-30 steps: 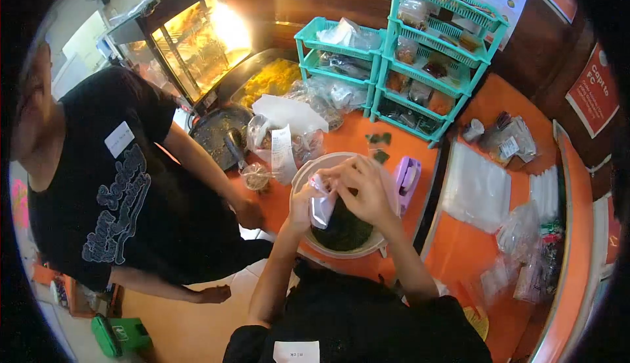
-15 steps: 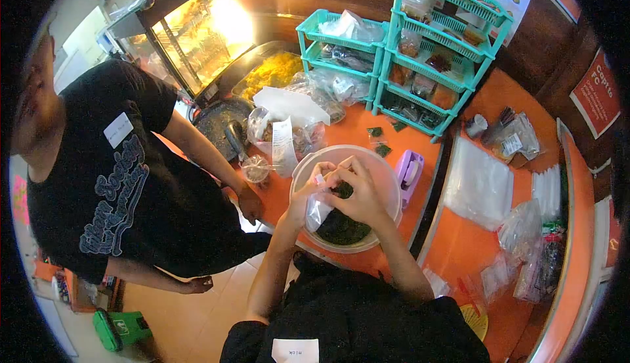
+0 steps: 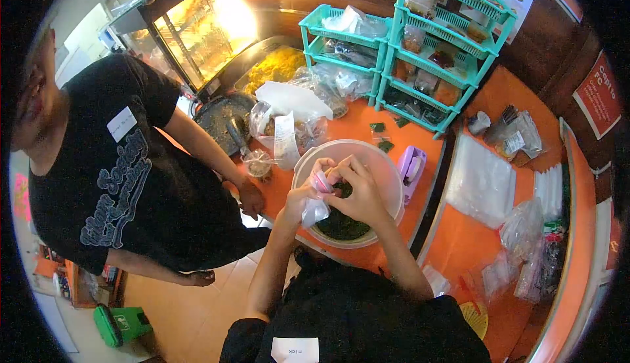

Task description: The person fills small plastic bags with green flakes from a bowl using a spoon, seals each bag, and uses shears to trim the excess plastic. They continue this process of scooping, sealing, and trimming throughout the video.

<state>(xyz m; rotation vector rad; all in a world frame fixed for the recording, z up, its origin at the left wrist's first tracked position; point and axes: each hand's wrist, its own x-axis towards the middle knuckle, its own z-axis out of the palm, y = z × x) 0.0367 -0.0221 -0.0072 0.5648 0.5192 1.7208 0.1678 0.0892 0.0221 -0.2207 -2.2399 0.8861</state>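
Above a white tub (image 3: 392,166) with dark green contents (image 3: 341,225), my left hand (image 3: 304,194) is closed around a small clear plastic bag (image 3: 315,211) with something pink at its top. My right hand (image 3: 357,189) is beside it, fingers curled in a pinch near the bag's mouth; what they hold, if anything, is hidden. A purple device (image 3: 411,169) lies right of the tub. Small packets of green stuff (image 3: 384,146) are behind it.
A co-worker (image 3: 131,172) stands at the left, one hand on the counter. Behind are turquoise shelves (image 3: 430,67), a pan (image 3: 220,123), bagged food (image 3: 295,133) and a lit display case (image 3: 190,31). Stacked plastic bags (image 3: 481,179) lie right.
My left hand has shifted slightly at the bag, which now looks more bunched, with more pink showing at its top. My right hand stays close by. The view has shifted slightly.
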